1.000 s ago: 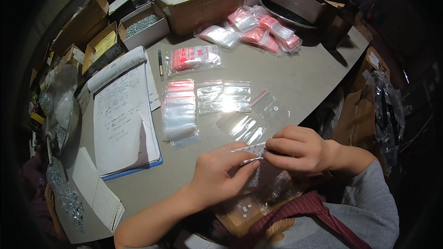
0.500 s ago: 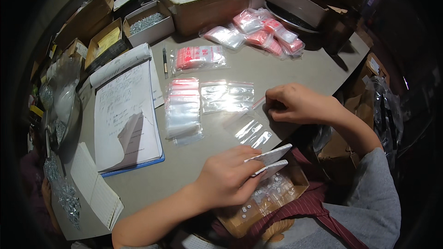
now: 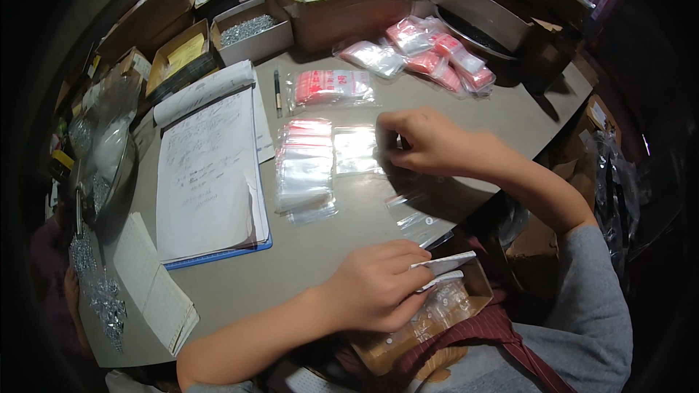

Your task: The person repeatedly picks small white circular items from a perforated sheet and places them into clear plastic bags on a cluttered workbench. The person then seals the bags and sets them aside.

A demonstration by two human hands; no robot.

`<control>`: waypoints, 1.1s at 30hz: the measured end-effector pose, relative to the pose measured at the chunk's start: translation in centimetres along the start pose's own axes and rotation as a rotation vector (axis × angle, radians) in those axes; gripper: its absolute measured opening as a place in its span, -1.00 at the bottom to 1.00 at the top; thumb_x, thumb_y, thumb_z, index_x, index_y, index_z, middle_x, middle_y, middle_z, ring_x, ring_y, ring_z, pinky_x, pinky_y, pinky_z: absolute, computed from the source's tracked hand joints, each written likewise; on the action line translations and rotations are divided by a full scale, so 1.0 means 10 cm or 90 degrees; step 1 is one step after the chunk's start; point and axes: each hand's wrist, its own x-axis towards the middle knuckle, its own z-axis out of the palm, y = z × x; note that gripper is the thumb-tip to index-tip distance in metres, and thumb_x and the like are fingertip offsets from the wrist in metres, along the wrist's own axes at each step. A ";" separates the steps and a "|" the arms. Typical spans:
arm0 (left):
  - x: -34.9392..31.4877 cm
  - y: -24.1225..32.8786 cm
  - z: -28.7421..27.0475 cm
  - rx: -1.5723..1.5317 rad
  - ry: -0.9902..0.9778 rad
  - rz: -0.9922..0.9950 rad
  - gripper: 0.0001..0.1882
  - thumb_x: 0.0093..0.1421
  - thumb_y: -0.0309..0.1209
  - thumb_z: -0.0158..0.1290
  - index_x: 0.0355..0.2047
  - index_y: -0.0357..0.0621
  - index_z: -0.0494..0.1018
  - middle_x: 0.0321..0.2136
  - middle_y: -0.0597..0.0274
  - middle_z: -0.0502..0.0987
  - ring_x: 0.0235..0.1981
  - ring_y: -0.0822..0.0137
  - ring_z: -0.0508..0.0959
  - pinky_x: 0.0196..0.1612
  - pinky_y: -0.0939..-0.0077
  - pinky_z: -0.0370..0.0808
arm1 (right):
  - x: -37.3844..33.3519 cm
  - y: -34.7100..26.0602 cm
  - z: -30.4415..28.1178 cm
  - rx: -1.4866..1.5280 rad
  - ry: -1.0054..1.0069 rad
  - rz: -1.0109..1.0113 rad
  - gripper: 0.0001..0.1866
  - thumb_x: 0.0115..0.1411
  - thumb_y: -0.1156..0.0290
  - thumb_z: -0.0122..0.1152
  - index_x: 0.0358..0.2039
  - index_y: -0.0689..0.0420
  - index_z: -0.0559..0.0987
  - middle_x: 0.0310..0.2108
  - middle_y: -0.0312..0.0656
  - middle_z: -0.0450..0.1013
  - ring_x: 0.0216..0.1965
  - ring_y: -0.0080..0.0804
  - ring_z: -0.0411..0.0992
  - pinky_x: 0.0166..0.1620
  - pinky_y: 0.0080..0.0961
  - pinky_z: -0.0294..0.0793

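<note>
My left hand (image 3: 378,284) is closed on a folded white card (image 3: 445,265), its two edges standing apart above a small cardboard box (image 3: 477,287). In that box lie clear plastic bags (image 3: 437,309) with small white ring-shaped pieces. My right hand (image 3: 426,142) is closed, fingertips pinched together, over the right end of the flat clear zip bags (image 3: 355,151); anything within the pinch is hidden. Nearer to me, another clear zip bag (image 3: 419,218) with a small white ring in it lies at the table edge. Left of my right hand is a fanned stack of red-topped zip bags (image 3: 306,167).
A clipboard with written sheets (image 3: 207,182) lies left, beside a pen (image 3: 277,92). Packs of red-edged bags (image 3: 331,87) sit farther back. Boxes of metal parts, one an open white box (image 3: 251,29), line the far edge. A notebook (image 3: 153,280) lies near left.
My right hand has moved left and away from me, from the table edge to the flat zip bags. My left hand still grips the white card. The whole view has shifted slightly.
</note>
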 end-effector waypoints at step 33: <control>-0.01 0.00 -0.03 -0.024 -0.045 0.030 -0.75 -0.05 -0.45 0.26 -0.29 -0.18 0.64 -0.24 0.08 0.68 -0.19 0.05 0.70 -0.15 0.32 0.67 | -0.53 -0.10 -0.11 -0.052 0.004 -0.017 -0.53 0.29 0.31 0.34 0.13 0.21 0.45 0.05 0.02 0.42 0.10 0.07 0.43 0.12 -0.17 0.45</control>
